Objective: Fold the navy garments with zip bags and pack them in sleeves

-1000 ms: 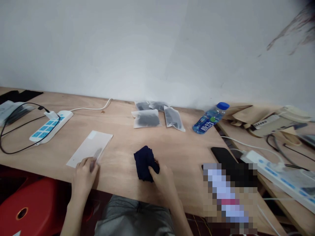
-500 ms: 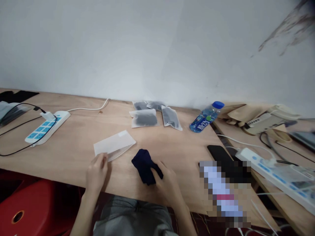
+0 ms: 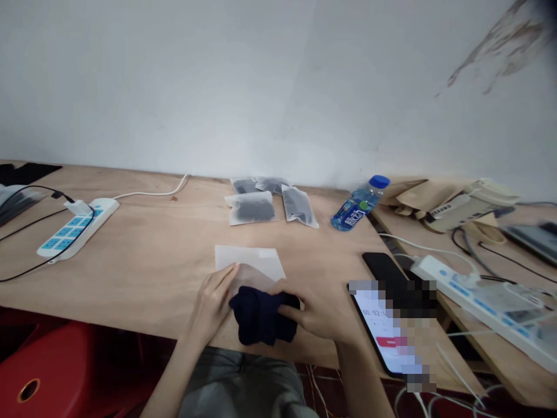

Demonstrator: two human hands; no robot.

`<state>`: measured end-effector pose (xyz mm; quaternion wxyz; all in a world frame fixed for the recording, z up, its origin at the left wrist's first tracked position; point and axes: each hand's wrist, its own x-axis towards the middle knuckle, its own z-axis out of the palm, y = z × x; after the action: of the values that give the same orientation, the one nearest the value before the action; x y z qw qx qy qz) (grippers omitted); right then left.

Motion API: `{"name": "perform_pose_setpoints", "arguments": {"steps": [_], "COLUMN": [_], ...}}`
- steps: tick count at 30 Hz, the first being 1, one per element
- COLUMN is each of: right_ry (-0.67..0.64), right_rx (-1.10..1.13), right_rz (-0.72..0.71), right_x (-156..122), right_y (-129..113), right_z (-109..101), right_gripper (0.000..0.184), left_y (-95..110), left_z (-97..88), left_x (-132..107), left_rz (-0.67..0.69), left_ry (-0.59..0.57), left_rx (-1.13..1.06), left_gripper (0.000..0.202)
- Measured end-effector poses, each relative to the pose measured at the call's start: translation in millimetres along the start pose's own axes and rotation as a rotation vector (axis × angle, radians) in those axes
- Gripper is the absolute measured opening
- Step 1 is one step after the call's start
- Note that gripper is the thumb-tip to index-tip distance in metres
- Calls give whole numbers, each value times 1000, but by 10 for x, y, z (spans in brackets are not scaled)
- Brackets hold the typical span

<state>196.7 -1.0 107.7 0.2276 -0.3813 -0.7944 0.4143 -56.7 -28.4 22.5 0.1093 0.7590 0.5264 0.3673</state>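
Note:
A folded dark navy cloth point(image 3: 262, 314) lies near the front edge of the wooden table point(image 3: 152, 261). My right hand point(image 3: 319, 310) grips its right side, fingers closed on the fabric. My left hand point(image 3: 213, 302) is at the cloth's left side and pinches the near edge of a frosted white plastic bag point(image 3: 250, 262), which lies flat just behind the cloth. Three filled frosted bags point(image 3: 270, 203) with dark contents sit farther back by the wall.
A white and blue power strip point(image 3: 73, 227) with cables lies at the left. A blue-capped water bottle point(image 3: 359, 204) lies on its side at the right, with a dark phone point(image 3: 385, 268), a lit phone point(image 3: 378, 325) and another power strip point(image 3: 474, 290). A red stool point(image 3: 47, 371) stands below left.
My left hand has slid the empty white bag from the left of the table to right behind the cloth. My right hand has turned the cloth and kept hold of it.

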Motion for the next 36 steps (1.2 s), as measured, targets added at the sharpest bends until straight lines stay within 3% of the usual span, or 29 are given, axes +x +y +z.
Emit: {"name": "perform_pose_setpoints", "arguments": {"steps": [2,7,13,17,24,26,30,36], "right_ry": [47,343,596,739,621,536,309,159], "right_rx": [-28,-125,-168,-53,-517,-613,-720,-769], "right_rz": [91,274,484,454,72,-12,-66,-144], "right_x": [63,164,278,242,-92,-149,-118,80], "right_y": [38,227,398,450,280,249,294,424], "right_z": [50,352,622,705,704,739,816,782], "right_gripper": [28,25,21,28,32,34,46,60], "left_y": [38,111,183,188,209,222,226,114], "left_z": [52,128,172,194,157,138,107,104], "left_x": [-23,-41,-35,-10,114,142,189,232], "left_rz": [12,43,36,3,53,51,57,110], "left_ry": [-26,-91,-106,-113,-232,-268,-311,-303], "left_rx": [-23,-38,-34,-10,57,42,41,34], "left_gripper": [66,77,79,84,90,93,100,100]}}
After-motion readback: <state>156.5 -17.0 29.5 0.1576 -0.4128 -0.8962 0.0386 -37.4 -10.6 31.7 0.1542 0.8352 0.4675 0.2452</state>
